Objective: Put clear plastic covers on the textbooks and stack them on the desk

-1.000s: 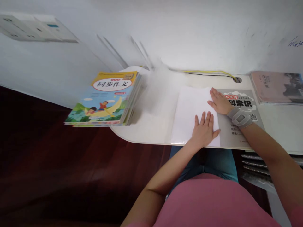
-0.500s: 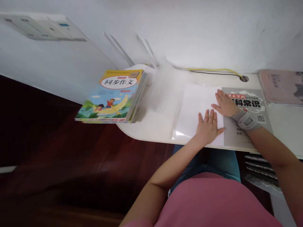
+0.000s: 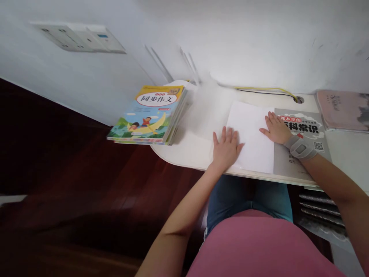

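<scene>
The left hand (image 3: 226,149) lies flat and open, fingers spread, over the left edge of a white sheet of paper (image 3: 250,137), gripping nothing. The right hand (image 3: 276,129) lies equally flat and open on the sheet's right edge, holding nothing, with a grey wrist brace (image 3: 300,148) just behind it. The sheet covers the left part of a grey workbook (image 3: 302,144) near the front edge of the white desk (image 3: 196,152). A thick stack of colourful Chinese workbooks (image 3: 148,115) overhangs the desk's left end. A pink book (image 3: 343,110) sits in the far right corner.
</scene>
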### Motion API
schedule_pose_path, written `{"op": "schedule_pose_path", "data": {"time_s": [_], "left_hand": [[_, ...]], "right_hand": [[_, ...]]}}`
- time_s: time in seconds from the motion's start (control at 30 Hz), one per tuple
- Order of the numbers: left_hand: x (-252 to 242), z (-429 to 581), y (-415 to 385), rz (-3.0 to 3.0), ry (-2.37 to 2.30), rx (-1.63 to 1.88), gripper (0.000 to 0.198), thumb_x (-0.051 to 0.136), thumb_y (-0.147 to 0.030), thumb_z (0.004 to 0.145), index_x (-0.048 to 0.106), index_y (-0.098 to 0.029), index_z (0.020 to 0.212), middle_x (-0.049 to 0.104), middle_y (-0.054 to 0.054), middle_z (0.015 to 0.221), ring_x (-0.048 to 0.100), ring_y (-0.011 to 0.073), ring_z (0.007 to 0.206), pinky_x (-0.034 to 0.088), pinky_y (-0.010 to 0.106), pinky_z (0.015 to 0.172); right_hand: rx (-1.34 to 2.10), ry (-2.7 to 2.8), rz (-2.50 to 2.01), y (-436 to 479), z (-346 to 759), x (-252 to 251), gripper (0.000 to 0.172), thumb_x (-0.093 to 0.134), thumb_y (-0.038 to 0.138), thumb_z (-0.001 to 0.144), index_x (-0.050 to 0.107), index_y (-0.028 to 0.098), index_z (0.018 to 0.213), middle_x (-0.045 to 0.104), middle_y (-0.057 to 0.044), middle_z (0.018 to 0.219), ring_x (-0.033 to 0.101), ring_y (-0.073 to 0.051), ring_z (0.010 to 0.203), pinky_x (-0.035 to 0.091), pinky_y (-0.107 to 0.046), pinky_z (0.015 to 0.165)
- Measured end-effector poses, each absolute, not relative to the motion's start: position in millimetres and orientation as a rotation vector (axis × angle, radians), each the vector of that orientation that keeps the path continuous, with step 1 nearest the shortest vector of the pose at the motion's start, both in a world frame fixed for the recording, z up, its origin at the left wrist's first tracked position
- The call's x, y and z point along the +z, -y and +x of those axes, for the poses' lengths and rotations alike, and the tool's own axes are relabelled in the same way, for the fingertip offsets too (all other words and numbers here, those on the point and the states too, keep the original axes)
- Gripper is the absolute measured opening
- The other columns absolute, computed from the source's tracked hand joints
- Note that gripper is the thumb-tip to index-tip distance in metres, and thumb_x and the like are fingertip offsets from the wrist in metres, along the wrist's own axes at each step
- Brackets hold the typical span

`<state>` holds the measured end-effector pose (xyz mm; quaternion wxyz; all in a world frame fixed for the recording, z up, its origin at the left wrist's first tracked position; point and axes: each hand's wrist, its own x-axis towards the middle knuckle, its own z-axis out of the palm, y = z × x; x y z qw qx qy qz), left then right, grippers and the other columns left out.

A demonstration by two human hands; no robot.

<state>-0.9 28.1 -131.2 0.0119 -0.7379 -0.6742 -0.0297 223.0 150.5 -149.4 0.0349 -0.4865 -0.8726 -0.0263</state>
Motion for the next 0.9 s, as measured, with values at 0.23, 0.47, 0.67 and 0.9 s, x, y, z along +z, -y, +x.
{"op": "schedule_pose_path", "data": {"time_s": [0.23,0.47,0.67,0.9], "left_hand": [[-112,-49,-17,-1.939,2.498,-0.176,0.051,0.040,-0.030,0.091,0.041,-0.014,0.140,0.056,0.019,0.133,0.056,0.0323,0.118,0.043,0.046,0.095],[-111,-79,-2,-1.897,3.040,-1.351,0.020,0.046,-0.038,0.082,0.048,-0.021,0.072,0.071,0.006,0.083,0.067,0.0190,0.067,0.052,0.031,0.066],[-62,-57,16,-1.835,2.810,-2.525,0.027,0.058,-0.042,0.074,0.040,-0.022,0.071,0.071,0.003,0.084,0.064,0.0138,0.052,0.050,0.027,0.051],[7,14,15,-2.533,1.649,-2.635,0.026,0.052,-0.045,0.088,0.055,-0.022,0.077,0.072,0.002,0.093,0.065,0.0204,0.104,0.051,0.040,0.093]], "right_hand": [[-0.057,2.783,-1.236,-43,209,-142,0.080,0.024,0.062,0.092,0.037,-0.001,0.141,0.029,-0.026,0.150,0.023,-0.036,0.142,0.022,-0.054,0.113],[0.001,2.615,-1.238,22,207,-147,0.101,0.051,0.071,0.077,0.032,-0.004,0.142,0.026,-0.033,0.148,0.020,-0.040,0.142,0.030,-0.056,0.111],[0.098,2.681,-1.037,14,207,-143,0.072,0.051,0.047,0.089,0.035,0.003,0.143,0.036,-0.025,0.147,0.030,-0.033,0.139,0.033,-0.051,0.112],[0.554,2.152,-1.162,30,226,-131,0.051,0.035,0.029,0.092,0.044,0.016,0.140,0.056,-0.012,0.135,0.051,-0.026,0.126,0.048,-0.046,0.101]]}}
